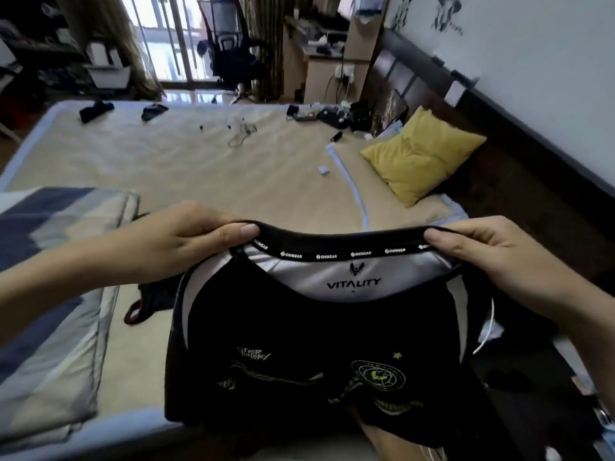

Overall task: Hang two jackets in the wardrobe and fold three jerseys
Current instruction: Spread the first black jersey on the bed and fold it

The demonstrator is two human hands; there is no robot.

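Note:
A black jersey (299,331) with a white inner neck panel reading VITALITY and a yellow-green crest hangs in front of me, above the near edge of the bed (206,174). My left hand (186,234) pinches the left end of its collar. My right hand (486,247) pinches the right end, so the collar is stretched between them. The front of the jersey faces me and its lower part drops out of view. Another dark garment with red trim (146,304) lies on the bed under my left forearm, partly hidden.
A folded blue-and-grey checked quilt (50,294) lies at the bed's left. A yellow pillow (422,154) sits at the right by the dark headboard. Small dark items, cables and a white case are scattered over the far mattress. An office chair (226,44) stands beyond.

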